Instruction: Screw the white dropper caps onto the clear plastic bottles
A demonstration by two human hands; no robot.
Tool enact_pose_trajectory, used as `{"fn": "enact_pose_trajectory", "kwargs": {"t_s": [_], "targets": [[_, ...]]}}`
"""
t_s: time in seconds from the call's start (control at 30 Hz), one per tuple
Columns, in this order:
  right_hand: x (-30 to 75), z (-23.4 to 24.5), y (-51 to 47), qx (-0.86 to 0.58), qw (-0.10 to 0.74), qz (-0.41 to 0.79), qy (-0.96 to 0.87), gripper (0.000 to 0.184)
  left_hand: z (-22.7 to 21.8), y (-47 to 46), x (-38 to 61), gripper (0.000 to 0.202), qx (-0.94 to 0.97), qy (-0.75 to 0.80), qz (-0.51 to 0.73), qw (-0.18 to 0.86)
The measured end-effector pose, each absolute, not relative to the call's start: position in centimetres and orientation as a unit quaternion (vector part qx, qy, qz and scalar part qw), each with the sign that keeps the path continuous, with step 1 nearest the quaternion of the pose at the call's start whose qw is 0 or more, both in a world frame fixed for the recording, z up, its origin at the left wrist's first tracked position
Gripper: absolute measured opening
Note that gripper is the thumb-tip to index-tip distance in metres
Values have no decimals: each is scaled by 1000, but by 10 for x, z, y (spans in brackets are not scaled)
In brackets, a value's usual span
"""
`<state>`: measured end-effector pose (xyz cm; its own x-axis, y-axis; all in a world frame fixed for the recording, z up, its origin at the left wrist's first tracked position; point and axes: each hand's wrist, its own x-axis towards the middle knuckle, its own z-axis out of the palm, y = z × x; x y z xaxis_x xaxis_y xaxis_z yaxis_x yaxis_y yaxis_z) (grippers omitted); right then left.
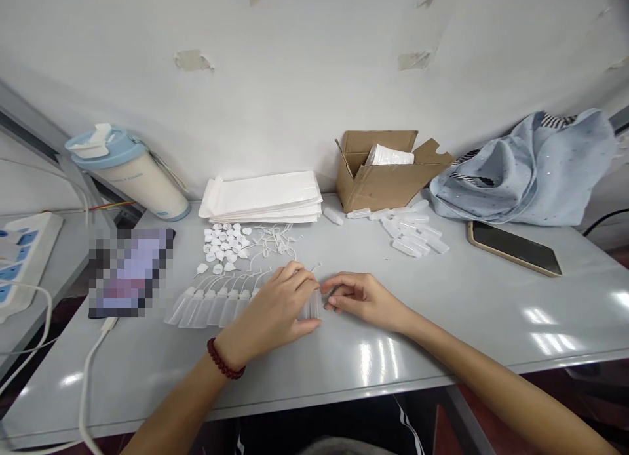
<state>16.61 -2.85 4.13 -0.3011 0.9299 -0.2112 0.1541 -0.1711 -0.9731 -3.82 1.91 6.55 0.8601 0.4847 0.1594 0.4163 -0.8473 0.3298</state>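
Small clear plastic tubes (212,309) lie side by side in a row, with white tops and thin white cords at their upper ends. My left hand (280,304) reaches over the right part of this row. Its thumb and fingers sit at opposite ends of the rightmost tubes, gripping them lengthwise. My right hand (371,302) is beside the row's right end, fingers loosely curled and thumb apart, with nothing seen in it. Behind the row are small white caps (226,242) and a tangle of white cords (275,238). My left hand hides several tubes.
Loose clear tubes (410,231) lie before an open cardboard box (383,186). White envelopes (265,196) are stacked by the wall. A tumbler (142,176), a plugged-in phone (130,278), another phone (514,248) and a blue cloth bag (550,173) stand or lie around.
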Motion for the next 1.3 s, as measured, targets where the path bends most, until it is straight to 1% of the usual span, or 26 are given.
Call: {"fn": "enact_pose_trajectory", "kwargs": {"t_s": [0.37,0.53,0.7,0.97,1.3], "targets": [[165,43,-29,-488,323,616,-528,31,67,18,-39,32,957,235,92,146],[165,44,-29,-490,323,620,-521,32,69,18,-38,38,955,244,58,158],[166,43,-28,-493,324,619,-518,31,71,17,-37,38,954,248,40,164],[167,43,-29,-496,324,611,-525,27,69,18,-38,39,955,241,48,166],[167,47,-28,-499,321,608,-527,28,67,17,-38,41,955,237,59,168]]}}
